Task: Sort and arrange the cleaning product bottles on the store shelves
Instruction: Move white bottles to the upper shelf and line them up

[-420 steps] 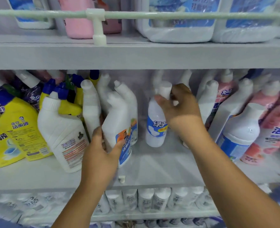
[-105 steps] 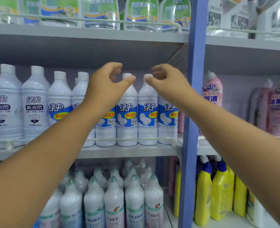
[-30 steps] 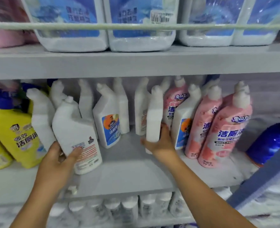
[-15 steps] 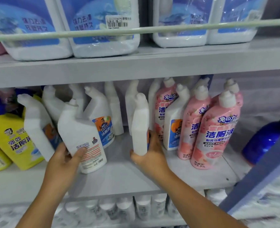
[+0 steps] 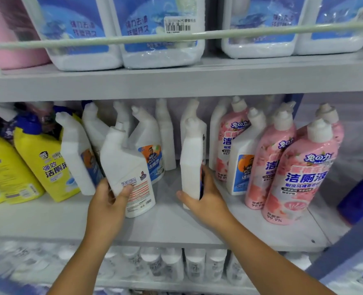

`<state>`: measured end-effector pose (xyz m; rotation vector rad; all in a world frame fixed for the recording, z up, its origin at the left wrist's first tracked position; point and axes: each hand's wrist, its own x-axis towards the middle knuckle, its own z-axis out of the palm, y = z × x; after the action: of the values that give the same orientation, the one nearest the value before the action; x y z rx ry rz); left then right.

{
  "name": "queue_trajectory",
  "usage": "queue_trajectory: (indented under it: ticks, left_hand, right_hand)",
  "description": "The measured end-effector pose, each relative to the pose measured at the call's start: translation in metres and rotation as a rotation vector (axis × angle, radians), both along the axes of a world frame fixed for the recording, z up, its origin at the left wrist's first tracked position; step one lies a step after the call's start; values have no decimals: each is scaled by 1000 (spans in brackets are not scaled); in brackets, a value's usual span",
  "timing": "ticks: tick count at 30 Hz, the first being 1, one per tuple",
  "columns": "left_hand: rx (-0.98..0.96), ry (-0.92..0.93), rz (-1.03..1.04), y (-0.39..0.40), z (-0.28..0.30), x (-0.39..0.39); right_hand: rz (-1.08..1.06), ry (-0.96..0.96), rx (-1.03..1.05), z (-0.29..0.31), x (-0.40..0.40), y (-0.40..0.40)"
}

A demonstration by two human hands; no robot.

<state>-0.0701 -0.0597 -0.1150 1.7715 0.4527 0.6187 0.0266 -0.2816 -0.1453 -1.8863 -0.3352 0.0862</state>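
Note:
On the middle grey shelf (image 5: 172,226) my left hand (image 5: 108,201) grips the lower part of a white angled-neck bottle (image 5: 129,165) that shows its back label and leans to the right. My right hand (image 5: 206,199) holds the base of another white angled-neck bottle (image 5: 192,158), turned edge-on and standing upright near the shelf's middle. More white angled-neck bottles (image 5: 148,145) stand behind and between the two, some with blue and orange labels.
Yellow bottles (image 5: 42,162) with blue caps crowd the left. Pink bottles (image 5: 291,177) stand in a group at the right, with a dark blue bottle (image 5: 359,199) past them. Large jugs (image 5: 159,33) fill the shelf above behind a rail; small white bottles (image 5: 172,265) line the shelf below.
Both hands stay on the same two white bottles. The bottle in my right hand has shifted leftward, away from the pink group; the view has shifted right.

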Motion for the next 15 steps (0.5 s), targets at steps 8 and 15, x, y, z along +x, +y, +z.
queue_trajectory:
  ticks: [8,15]
  left_hand:
    - [5,-5,-39,3,-4,-3]
    - [-109,50,-170,8,6,1]
  right_hand:
    - [-59,-55,-95,-2,1,8]
    - [-46,48,13,-2,-2,1]
